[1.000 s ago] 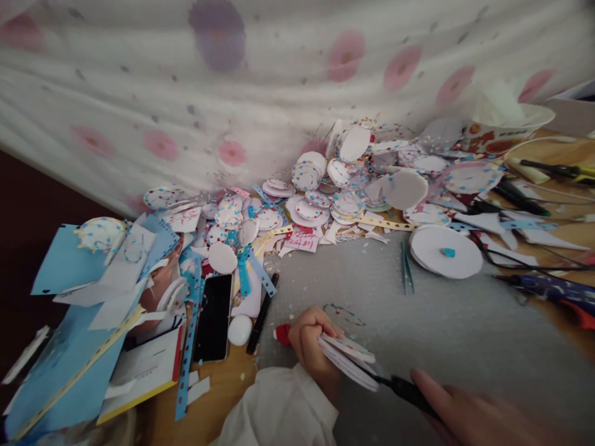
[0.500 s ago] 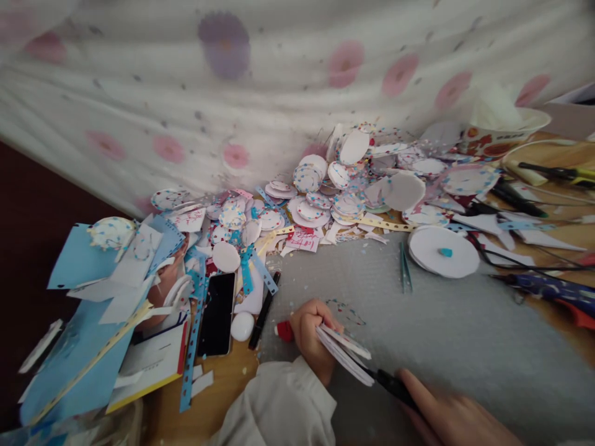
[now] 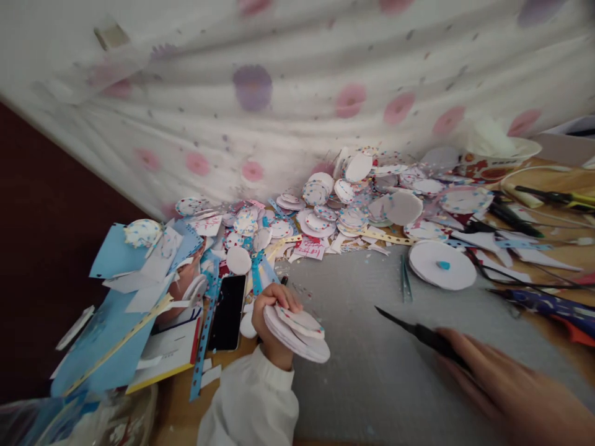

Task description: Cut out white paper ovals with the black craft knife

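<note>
A left hand (image 3: 275, 313) in a white sleeve pinches a fanned stack of white paper discs (image 3: 297, 331), their edges speckled red and blue, just above the near left of the grey mat (image 3: 372, 371) on the worktop. At near right, the right hand (image 3: 511, 390) has its grip closed around the dark handle of a black-bladed cutting tool (image 3: 409, 328), the tip pointing left and apart from the discs. Farther back, heaps of similar discs (image 3: 353, 204) lie against a flower-printed cloth (image 3: 297, 93), with a phone (image 3: 229, 313) just left of the held stack.
</note>
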Tool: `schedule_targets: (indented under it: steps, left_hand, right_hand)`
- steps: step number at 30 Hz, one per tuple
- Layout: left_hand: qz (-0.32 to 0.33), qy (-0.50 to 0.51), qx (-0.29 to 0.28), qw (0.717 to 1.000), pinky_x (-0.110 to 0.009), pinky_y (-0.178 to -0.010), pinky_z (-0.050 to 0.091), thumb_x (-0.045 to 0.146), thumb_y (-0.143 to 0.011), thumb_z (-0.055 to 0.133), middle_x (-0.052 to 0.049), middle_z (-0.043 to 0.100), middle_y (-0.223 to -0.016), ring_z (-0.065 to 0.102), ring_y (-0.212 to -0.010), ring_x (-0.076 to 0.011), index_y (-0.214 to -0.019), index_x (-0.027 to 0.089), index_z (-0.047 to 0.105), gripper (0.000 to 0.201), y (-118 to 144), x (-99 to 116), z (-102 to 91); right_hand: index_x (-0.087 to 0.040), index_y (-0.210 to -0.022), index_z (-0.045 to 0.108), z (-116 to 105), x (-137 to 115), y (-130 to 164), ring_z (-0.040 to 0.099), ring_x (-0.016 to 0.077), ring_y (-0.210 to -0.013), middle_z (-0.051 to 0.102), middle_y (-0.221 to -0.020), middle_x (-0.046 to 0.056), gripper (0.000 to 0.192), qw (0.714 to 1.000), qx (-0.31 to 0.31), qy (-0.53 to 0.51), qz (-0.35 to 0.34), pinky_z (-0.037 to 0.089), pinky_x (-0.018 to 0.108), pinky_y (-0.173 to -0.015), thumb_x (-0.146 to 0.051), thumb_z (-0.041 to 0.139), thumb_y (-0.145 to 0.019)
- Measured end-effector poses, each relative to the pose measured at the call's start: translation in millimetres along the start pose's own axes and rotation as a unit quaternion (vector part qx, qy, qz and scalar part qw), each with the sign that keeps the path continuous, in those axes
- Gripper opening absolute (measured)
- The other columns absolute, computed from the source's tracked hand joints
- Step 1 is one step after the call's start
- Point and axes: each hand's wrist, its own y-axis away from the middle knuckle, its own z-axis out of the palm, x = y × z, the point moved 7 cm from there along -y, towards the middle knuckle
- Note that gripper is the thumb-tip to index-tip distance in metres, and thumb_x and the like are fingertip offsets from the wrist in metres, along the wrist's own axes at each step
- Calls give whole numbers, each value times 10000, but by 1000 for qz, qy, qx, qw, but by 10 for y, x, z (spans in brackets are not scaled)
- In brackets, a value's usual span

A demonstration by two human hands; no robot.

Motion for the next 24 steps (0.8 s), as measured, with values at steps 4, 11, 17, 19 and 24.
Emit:
schedule_targets:
  steps: [4, 11, 17, 19, 24]
  left_hand:
    - [-59, 44, -29, 997, -253, -425, 370, 353, -635, 479, 10, 344, -345, 384, -341, -114, -402, 220, 426, 274, 110, -107, 115]
    - [-121, 77, -48, 989, -283, -484, 408, 339, -648, 460, 15, 389, -387, 402, -387, -127, -440, 215, 435, 244, 215, -335, 371]
    - [-55, 50, 4, 997, -306, -738, 485, 394, -826, 491, -16, 580, -661, 578, -675, -169, -675, 185, 581, 273, 23, -364, 297]
    - [-7, 27, 27, 999, -332, -909, 465, 454, -842, 544, -49, 651, -926, 616, -945, -210, -874, 195, 631, 275, 50, -341, 201]
    - [86, -187, -178, 962, -530, -1128, 346, 379, -689, 791, -163, 417, -1502, 407, -1368, -393, -1475, 245, 362, 905, 349, -311, 313]
  right_hand:
    - [-153, -1063, 653, 14, -257, -483, 690, 299, -774, 695, -924, 152, 395, 995, 20, 55, -76, 588, 454, -669, -452, 403, -996]
    - [-196, -1278, 509, -85, -1249, -705, 679, 156, -1002, 672, -1133, 97, 294, 957, 8, -214, -198, 580, 232, -827, -208, 441, -991]
    - [-198, -1293, 535, 184, -1280, -1016, 716, 201, -929, 724, -1099, 103, 328, 956, 61, -211, -192, 613, 318, -771, -170, 442, -979]
    - [-200, -1339, 502, 266, -1212, -1048, 731, 188, -857, 743, -1040, 92, 389, 957, 77, -211, -185, 612, 289, -725, -119, 412, -969]
    - [-196, -1349, 485, 367, -1106, -979, 738, 194, -819, 747, -980, 88, 396, 956, 107, -222, -158, 605, 260, -704, -172, 440, -956]
